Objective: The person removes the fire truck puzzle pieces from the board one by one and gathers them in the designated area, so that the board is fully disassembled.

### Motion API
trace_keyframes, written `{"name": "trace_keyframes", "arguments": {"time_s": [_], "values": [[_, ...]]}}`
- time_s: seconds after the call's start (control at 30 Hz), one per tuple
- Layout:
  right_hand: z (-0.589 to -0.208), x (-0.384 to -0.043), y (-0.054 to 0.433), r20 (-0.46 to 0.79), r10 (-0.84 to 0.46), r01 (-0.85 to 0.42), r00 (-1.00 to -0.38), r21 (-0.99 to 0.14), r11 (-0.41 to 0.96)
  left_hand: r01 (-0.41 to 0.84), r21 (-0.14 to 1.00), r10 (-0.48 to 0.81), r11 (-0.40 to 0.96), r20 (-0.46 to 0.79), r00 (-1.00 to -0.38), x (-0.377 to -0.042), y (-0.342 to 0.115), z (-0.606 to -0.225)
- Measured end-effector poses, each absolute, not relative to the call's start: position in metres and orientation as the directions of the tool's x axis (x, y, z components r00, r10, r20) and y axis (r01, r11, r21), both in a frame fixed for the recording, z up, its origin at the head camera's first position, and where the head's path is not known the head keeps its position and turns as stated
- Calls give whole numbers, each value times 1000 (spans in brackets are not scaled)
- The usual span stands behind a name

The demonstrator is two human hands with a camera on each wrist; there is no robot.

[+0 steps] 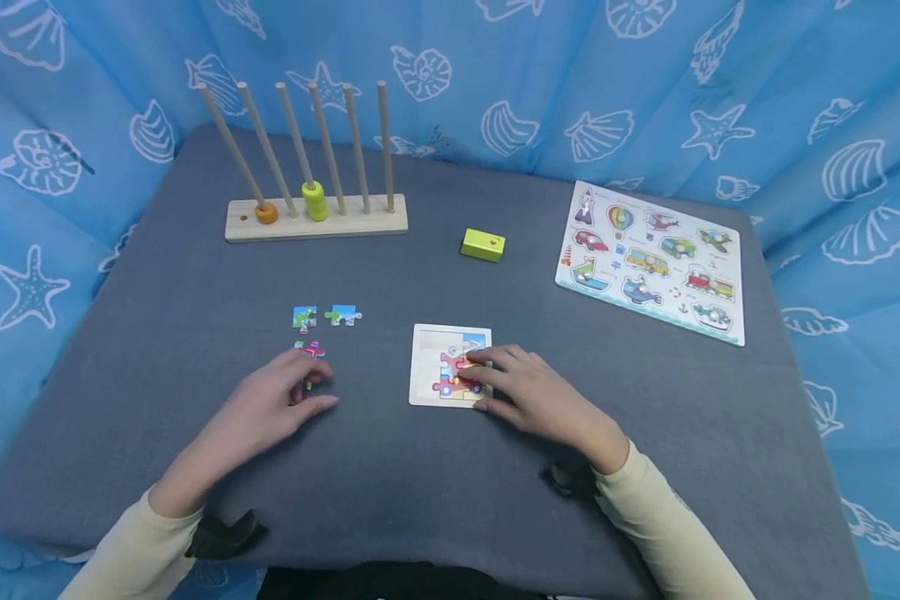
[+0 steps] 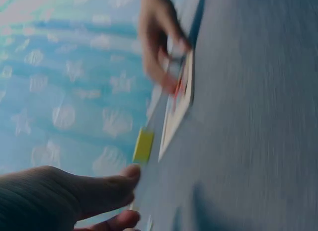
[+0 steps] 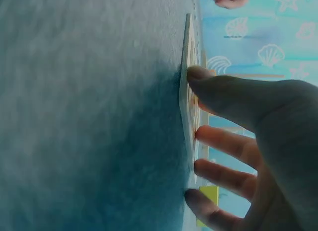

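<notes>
A small white-rimmed puzzle board (image 1: 423, 387) lies in front of me, partly filled with pieces showing a red vehicle (image 1: 447, 388). My right hand (image 1: 536, 396) rests over its right side, fingertips on the pieces and thumb at the near rim in the right wrist view. To the left, my left hand (image 1: 273, 404) hovers over loose jigsaw pieces, thumb and fingers apart with a gap between them. A pink-and-red piece (image 1: 312, 350) shows just past its fingers, and another bit of piece is mostly hidden beneath. Two more pieces, a green-blue one (image 1: 304, 317) and a blue one (image 1: 343, 314), lie farther back.
Behind stands a wooden peg rack (image 1: 360, 223) with an orange ring (image 1: 266, 213) and green rings (image 1: 315, 202). A yellow-green block (image 1: 483, 245) sits near the middle back. At the right lies a vehicle picture board (image 1: 648, 287). A blue shell-print curtain (image 1: 525, 83) borders the table.
</notes>
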State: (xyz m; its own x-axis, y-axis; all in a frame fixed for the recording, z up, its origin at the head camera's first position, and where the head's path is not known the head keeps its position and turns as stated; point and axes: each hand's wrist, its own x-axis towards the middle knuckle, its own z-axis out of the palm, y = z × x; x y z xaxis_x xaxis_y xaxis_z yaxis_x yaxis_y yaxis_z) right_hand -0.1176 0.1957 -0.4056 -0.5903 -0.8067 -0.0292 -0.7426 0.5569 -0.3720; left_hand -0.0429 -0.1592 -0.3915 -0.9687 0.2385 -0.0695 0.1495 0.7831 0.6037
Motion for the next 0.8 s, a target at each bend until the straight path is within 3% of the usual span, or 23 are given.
{"name": "trace_keyframes", "arguments": {"time_s": [0.2, 0.33, 0.6, 0.8], "values": [[-407, -127, 197, -26, -777, -680, -629, -467, 565, 255, 661, 355, 706, -18, -935, -54, -112, -398], [-409, -131, 197, -30, -765, -655, -644, -496, 571, 300, 636, 398, 712, -13, -917, -66, -88, -404], [-413, -133, 198, 16, -773, -674, -634, -501, 543, 319, 582, 425, 748, -51, -904, -102, -48, -407], [-412, -132, 197, 2, -777, -681, -629, -482, 550, 300, 569, 419, 765, -87, -904, -107, -30, -410]]}}
